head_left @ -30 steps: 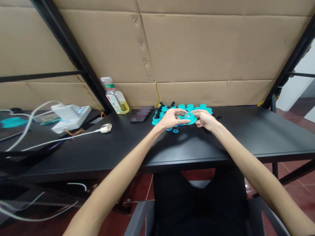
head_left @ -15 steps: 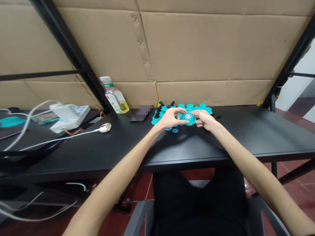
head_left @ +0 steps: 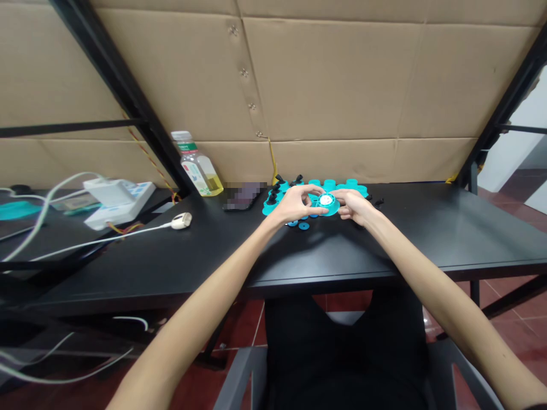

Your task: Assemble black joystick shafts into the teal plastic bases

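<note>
while on one disc (head_left: pixel 327 204), two hands (head_left: pixel 294 206) (head_left: pixel 354 207)

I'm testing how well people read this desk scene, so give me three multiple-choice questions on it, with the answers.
1. Where does the plastic bottle stand relative to the left hand and right hand?
A) Further left, on the black table
B) Between them
C) On the floor

2. What colour is the round disc that both hands touch?
A) Red
B) Teal
C) Yellow

3. What state is the bottle in?
A) Lying on its side
B) Standing upright
C) Held in the right hand

Answers:
1. A, it stands at the table's back edge, by the cardboard wall, left of both hands.
2. B, teal plastic shows around the fingers.
3. B, it stands on its base, with yellow liquid inside.
</note>
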Tool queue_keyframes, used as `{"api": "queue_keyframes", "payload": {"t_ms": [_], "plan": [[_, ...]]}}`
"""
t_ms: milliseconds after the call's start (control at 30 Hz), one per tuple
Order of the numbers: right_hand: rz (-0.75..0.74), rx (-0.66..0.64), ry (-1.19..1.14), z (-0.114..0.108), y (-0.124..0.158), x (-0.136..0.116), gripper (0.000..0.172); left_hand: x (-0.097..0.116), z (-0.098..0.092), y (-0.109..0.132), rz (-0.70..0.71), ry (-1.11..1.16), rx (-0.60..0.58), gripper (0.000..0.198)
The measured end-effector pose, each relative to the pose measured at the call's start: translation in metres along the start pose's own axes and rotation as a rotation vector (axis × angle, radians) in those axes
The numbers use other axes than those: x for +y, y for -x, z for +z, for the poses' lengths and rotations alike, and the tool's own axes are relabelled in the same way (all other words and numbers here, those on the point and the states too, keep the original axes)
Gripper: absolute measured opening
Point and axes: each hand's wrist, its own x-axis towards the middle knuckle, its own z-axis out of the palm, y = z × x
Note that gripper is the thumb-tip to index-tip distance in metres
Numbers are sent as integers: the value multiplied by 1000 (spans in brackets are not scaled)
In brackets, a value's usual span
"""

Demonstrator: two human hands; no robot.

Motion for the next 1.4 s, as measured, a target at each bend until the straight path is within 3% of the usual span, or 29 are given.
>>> {"api": "queue_keyframes", "payload": {"t_ms": [433, 700, 867, 1000, 1133, 1233, 1400], "plan": [[-60, 57, -41, 2, 4, -3, 10, 1, -2, 0, 19, 28, 15, 52], [-30, 46, -14, 3, 6, -4, 20, -1, 1, 0, 18, -41, 28, 51], [-25, 49, 19, 3, 7, -4, 15, -2, 1, 0, 24, -44, 31, 51], [-107, 213, 248, 1, 3, -1, 5, -2, 1, 1, 14, -93, 21, 52], [-424, 372, 611, -5, -1, -1, 10, -1, 1, 2, 4, -157, 16, 50], [-573, 369, 843, -7, 0, -1, 9, -1, 1, 2, -6, -217, 11, 51], [-543, 285, 900, -5, 1, 1, 18, -2, 1, 2, 12, -315, 50, 53]]}}
